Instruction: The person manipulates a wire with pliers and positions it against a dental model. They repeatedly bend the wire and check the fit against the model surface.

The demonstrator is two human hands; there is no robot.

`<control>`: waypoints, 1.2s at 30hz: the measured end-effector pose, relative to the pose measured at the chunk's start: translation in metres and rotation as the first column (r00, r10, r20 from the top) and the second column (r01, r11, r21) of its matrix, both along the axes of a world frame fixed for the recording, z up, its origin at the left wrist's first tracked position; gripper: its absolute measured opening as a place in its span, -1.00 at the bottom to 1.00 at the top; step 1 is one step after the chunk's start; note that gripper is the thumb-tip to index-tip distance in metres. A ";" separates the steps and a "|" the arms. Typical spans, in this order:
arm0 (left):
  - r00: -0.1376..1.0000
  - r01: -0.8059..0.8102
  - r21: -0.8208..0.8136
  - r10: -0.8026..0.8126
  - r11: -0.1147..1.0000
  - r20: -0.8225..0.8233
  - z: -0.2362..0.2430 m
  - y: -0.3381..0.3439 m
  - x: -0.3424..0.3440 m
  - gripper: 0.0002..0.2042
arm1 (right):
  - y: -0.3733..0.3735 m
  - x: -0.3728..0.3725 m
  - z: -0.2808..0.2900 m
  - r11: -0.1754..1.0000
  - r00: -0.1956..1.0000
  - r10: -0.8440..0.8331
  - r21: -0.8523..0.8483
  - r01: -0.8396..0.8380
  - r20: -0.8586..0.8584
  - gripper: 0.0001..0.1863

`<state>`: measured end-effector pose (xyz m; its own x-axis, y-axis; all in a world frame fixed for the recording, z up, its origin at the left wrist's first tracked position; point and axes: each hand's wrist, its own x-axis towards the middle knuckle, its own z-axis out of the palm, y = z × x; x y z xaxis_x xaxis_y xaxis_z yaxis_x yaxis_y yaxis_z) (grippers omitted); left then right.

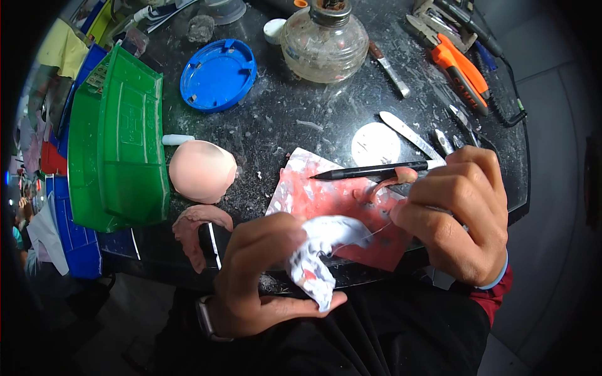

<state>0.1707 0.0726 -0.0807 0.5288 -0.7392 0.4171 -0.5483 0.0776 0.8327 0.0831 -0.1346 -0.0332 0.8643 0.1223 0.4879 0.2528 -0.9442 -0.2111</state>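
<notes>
My left hand (pixel 257 269) is closed around a white curved piece that looks like a plaster dental cast (pixel 316 257), smudged with dark marks and a small red spot. A thin, pale wire or thread (pixel 373 235) runs from the cast to my right hand (pixel 461 216), whose fingers are bent and pinched on its end. Below both hands lies a white sheet smeared with pink wax (pixel 376 250). A black pencil (pixel 351 170) rests across the sheet's far side. Close to my right fingers is a small pink, curved piece (pixel 404 175).
A green bin (pixel 119 144) and a peach dome-shaped object (pixel 200 172) stand left, with a pink horseshoe-shaped piece (pixel 191 235) nearer. Behind are a blue lid (pixel 219 75) and a glass spirit lamp (pixel 324 47). Orange-handled pliers (pixel 461 72) and a white-handled tool (pixel 411 135) lie right.
</notes>
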 end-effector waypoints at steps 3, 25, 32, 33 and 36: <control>0.995 -0.096 0.146 0.092 0.985 0.036 -0.001 0.000 -0.001 -0.21 | -0.001 -0.002 0.011 0.999 1.000 -0.020 -0.042 0.020 0.014 -0.89; 0.912 0.384 -0.322 -0.301 0.866 0.277 0.036 0.002 -0.023 -0.87 | 0.032 -0.028 0.003 0.625 0.850 0.523 0.647 -0.436 0.067 -0.95; 0.963 -0.048 -0.218 0.104 0.975 0.250 0.048 0.024 -0.013 -0.82 | 0.011 -0.069 0.004 0.947 0.955 -0.292 0.127 0.295 -0.045 -0.74; 0.966 -0.088 -0.215 0.136 0.973 0.219 0.047 0.022 -0.013 -0.85 | 0.005 -0.075 0.003 0.878 0.878 -0.478 0.037 0.478 0.002 -0.76; 0.963 -0.103 -0.216 0.152 0.971 0.224 0.050 0.017 -0.015 -0.85 | -0.010 -0.082 -0.018 0.820 0.819 -0.572 0.020 0.573 -0.042 -0.77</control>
